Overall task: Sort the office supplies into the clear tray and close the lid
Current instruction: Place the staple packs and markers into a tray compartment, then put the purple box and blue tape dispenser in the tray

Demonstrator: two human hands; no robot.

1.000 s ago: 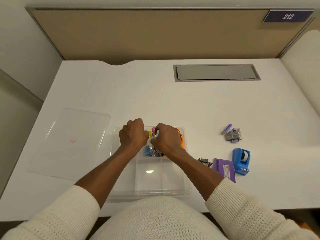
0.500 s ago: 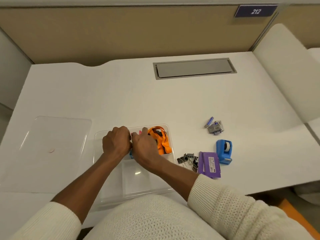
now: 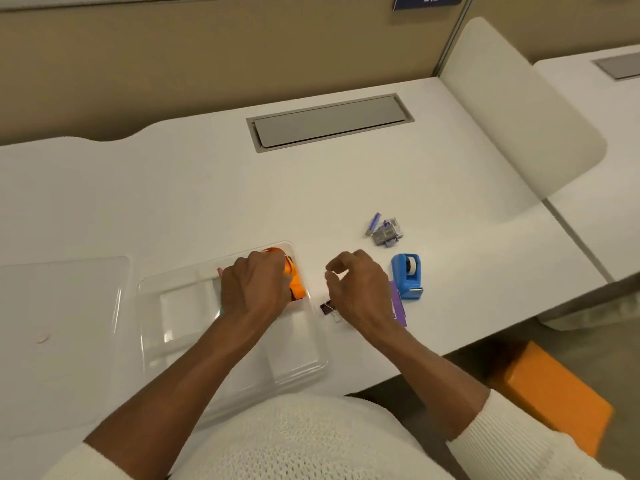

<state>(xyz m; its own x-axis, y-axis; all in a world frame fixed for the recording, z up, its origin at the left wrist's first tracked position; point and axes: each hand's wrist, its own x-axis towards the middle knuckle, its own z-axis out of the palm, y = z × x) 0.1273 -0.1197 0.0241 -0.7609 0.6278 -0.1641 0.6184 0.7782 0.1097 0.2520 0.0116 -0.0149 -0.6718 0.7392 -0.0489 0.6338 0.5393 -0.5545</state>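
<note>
Right hand (image 3: 360, 289) above binder clips (image 3: 327, 309), fingers (image 3: 337, 268) spread and empty; left hand (image 3: 254, 289) curled in clear tray (image 3: 149, 306), contents unclear. Best pinch each clip's body.

The far half of the counter (image 3: 194, 202) lies bare, broken only by the recessed grey cable hatch (image 3: 330, 123) at twelve o'clock. At three o'clock the way is crowded: a blue tape dispenser (image 3: 407, 277), a purple box (image 3: 398, 304), small grey and purple bits (image 3: 385, 230) and a binder clip (image 3: 326, 308) beside the clear tray (image 3: 180, 327). At nine o'clock the flat lid (image 3: 59, 306) covers the counter, and a rounded white divider (image 3: 519, 116) walls off two o'clock.
</note>
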